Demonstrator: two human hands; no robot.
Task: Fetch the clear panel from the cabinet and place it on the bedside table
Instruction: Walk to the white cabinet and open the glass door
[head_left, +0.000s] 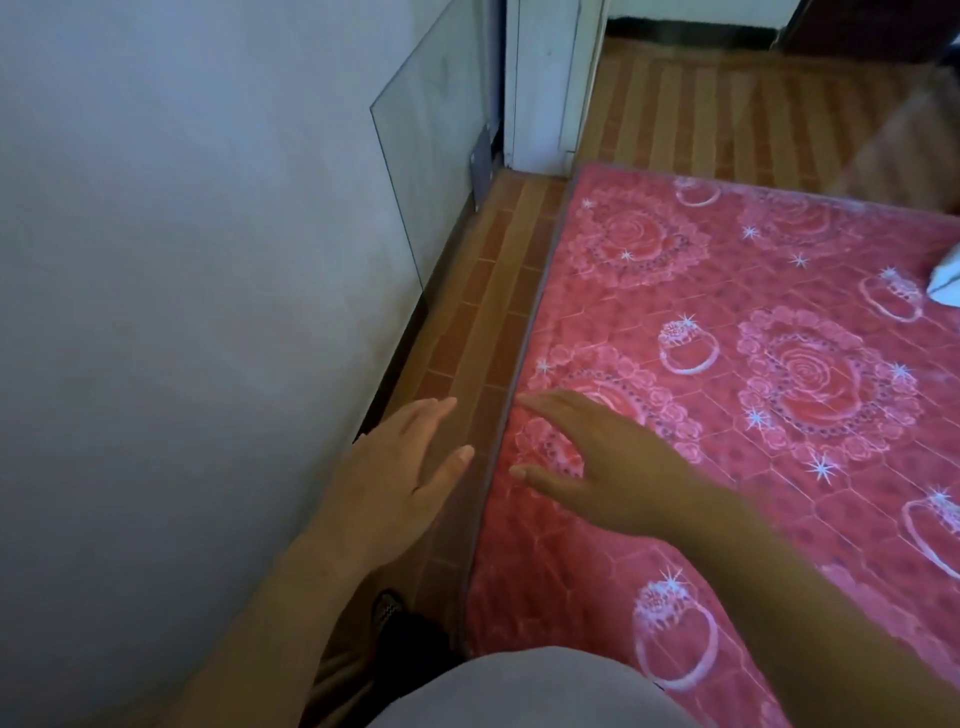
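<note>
A clear panel (434, 130) leans upright against the pale wall at the far end of the narrow floor strip, beside a white cabinet or door frame (540, 88). My left hand (400, 483) hovers open over the floor strip, fingers spread, holding nothing. Over the edge of the red mattress, my right hand (597, 467) is also open and empty. Both hands are well short of the panel. No bedside table is in view.
A red mattress (753, 364) with rose and ring prints fills the right side. A narrow strip of brown tiled floor (498, 291) runs between it and the wall (182, 260). A dark object (480, 161) sits by the panel's far end. My shoe (395, 618) shows below.
</note>
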